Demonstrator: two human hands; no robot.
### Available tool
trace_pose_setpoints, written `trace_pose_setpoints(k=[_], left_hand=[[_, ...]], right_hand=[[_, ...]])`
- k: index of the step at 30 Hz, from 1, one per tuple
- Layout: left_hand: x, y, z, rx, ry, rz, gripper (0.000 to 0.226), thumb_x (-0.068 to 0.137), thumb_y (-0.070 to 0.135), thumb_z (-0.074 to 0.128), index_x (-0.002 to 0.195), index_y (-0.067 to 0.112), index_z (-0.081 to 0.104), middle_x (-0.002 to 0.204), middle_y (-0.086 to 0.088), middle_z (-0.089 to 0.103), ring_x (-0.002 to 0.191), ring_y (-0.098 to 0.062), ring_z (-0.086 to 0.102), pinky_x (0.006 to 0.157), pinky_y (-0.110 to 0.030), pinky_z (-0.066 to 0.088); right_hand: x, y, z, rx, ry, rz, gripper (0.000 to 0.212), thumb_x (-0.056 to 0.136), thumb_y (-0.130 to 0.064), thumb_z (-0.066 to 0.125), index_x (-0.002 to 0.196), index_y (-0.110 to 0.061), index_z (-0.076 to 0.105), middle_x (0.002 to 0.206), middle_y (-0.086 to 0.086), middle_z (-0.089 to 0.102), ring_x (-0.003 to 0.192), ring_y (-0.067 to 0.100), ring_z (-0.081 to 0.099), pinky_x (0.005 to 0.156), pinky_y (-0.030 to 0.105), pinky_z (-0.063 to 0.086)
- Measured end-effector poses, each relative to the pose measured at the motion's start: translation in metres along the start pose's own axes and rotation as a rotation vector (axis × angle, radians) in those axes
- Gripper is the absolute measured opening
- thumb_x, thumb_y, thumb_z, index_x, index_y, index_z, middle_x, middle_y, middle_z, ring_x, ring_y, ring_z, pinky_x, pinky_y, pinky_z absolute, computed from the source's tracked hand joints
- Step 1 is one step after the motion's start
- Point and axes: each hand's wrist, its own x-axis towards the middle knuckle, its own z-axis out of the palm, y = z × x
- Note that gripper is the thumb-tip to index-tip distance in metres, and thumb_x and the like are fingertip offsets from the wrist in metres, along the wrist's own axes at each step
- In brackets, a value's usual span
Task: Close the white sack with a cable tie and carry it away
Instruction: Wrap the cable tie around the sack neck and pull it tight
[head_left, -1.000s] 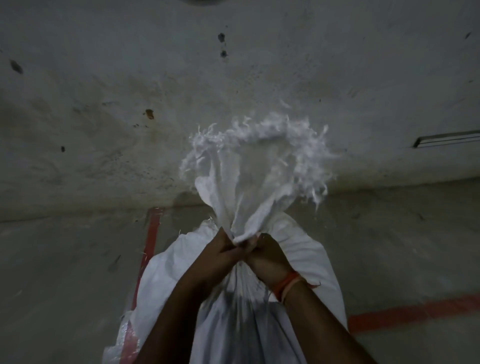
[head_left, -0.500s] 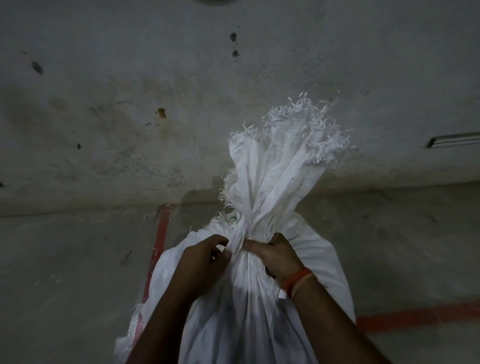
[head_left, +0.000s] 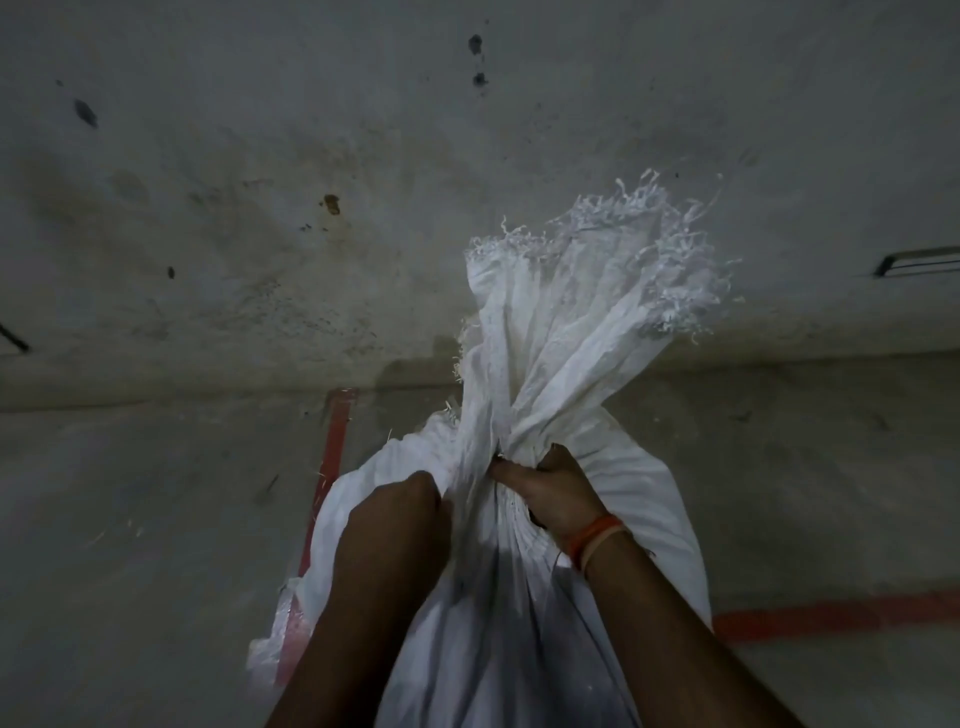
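Gripping the gathered neck of the white sack (head_left: 524, 597), your two hands sat close together on either side of the twist. Your left hand (head_left: 395, 519) was curled against the left of the neck with its fingertips buried in the cloth, so you could not tell how tightly it pinched. Your right hand (head_left: 556, 488) was wrapped around the right of the neck, thumb pressed into the bunched fabric, and an orange band (head_left: 597, 535) circled that wrist. Above your hands the loose top of the sack flared up and to the right, its frayed edge (head_left: 623, 223) splayed in white threads against the stained grey wall (head_left: 260, 182). Below your hands the full body of the sack bulged out to both sides and stood on the concrete floor (head_left: 130, 545), near you and just in front of the wall's foot. A red line (head_left: 332, 447) ran along the floor from the wall under the sack's left side, and another red line (head_left: 831, 613) showed on the right. No cable tie could be made out at the neck in the dim light.
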Motion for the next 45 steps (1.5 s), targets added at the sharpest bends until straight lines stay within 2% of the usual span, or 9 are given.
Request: trace_pose_setpoints(k=[7,11,14,17,23,28,34,43,45], left_hand=[[-0.032,0.003,0.004,-0.005,0.059,-0.117,0.022,0.097,0.029,0.044,0.076,0.024,0.039,0.065,0.010,0.038,0.057,-0.006,0.038,0.051,-0.017,0.024],[-0.031,-0.016,0.016,-0.145,-0.006,-0.072,0.024,0.091,0.037,0.060,0.111,0.027,0.052,0.107,0.003,0.056,0.097,-0.019,0.058,0.078,-0.031,0.047],[-0.029,-0.027,0.012,-0.246,-0.133,-0.072,0.035,0.094,0.033,0.061,0.127,0.029,0.048,0.107,0.006,0.069,0.091,-0.011,0.065,0.071,-0.023,0.050],[-0.024,-0.029,0.002,-0.153,-0.042,-0.043,0.009,0.095,0.030,0.057,0.099,0.033,0.065,0.090,0.012,0.070,0.079,-0.002,0.059,0.058,-0.013,0.036],[-0.024,0.001,0.000,-0.130,0.012,0.052,0.028,0.099,0.044,0.047,0.087,0.026,0.065,0.082,0.009,0.064,0.072,-0.004,0.058,0.064,-0.020,0.041],[-0.023,0.025,0.027,-0.128,-0.106,0.089,0.027,0.102,0.042,0.040,0.110,0.019,0.051,0.097,0.001,0.067,0.085,-0.016,0.065,0.077,-0.029,0.052],[-0.020,0.028,0.040,-0.296,-0.228,0.122,0.024,0.101,0.035,0.042,0.107,0.013,0.049,0.095,-0.006,0.068,0.086,-0.024,0.066,0.077,-0.037,0.052],[-0.019,0.026,0.039,-0.326,-0.120,0.181,0.023,0.098,0.040,0.047,0.095,0.023,0.062,0.093,0.001,0.068,0.086,-0.019,0.065,0.074,-0.030,0.048],[-0.020,0.030,0.035,-0.330,-0.065,0.244,0.025,0.098,0.039,0.048,0.093,0.021,0.065,0.092,-0.002,0.065,0.087,-0.019,0.063,0.069,-0.027,0.040]], right_hand=[[0.000,-0.001,-0.005,0.021,-0.005,0.003,0.023,0.082,-0.014,0.078,0.104,-0.010,0.075,0.100,0.007,0.078,0.093,0.020,0.074,0.078,0.027,0.058],[-0.004,-0.005,-0.006,0.026,-0.007,0.037,0.024,0.085,-0.011,0.075,0.106,0.000,0.073,0.083,0.006,0.074,0.054,-0.001,0.066,0.045,0.010,0.045],[-0.003,-0.004,-0.008,0.036,0.011,0.060,0.024,0.085,-0.009,0.074,0.107,0.002,0.072,0.075,0.002,0.071,0.043,-0.004,0.060,0.038,0.007,0.039],[-0.002,-0.004,-0.006,0.019,0.041,0.071,0.026,0.084,-0.010,0.075,0.106,0.004,0.072,0.072,0.000,0.071,0.042,-0.004,0.059,0.038,0.007,0.038],[-0.001,0.000,-0.004,-0.152,0.082,0.041,0.027,0.083,-0.014,0.077,0.103,0.003,0.072,0.062,-0.010,0.069,0.045,-0.007,0.059,0.042,0.007,0.041],[-0.014,-0.006,-0.002,-0.325,0.087,-0.060,0.044,0.078,-0.028,0.081,0.116,-0.012,0.066,0.106,-0.004,0.074,0.100,0.008,0.069,0.092,0.029,0.055],[-0.056,-0.014,-0.015,-0.649,0.170,-0.049,0.040,0.076,-0.018,0.081,0.101,-0.019,0.050,0.096,-0.002,0.065,0.085,0.007,0.064,0.065,0.010,0.044],[-0.106,0.007,-0.013,-0.898,0.270,-0.187,0.044,0.075,-0.006,0.068,0.117,-0.016,0.057,0.106,0.000,0.068,0.098,0.018,0.066,0.087,0.029,0.053],[-0.104,0.007,-0.004,-0.803,0.259,-0.197,0.028,0.082,-0.010,0.069,0.108,-0.020,0.063,0.097,-0.008,0.071,0.088,0.006,0.067,0.078,0.014,0.052]])
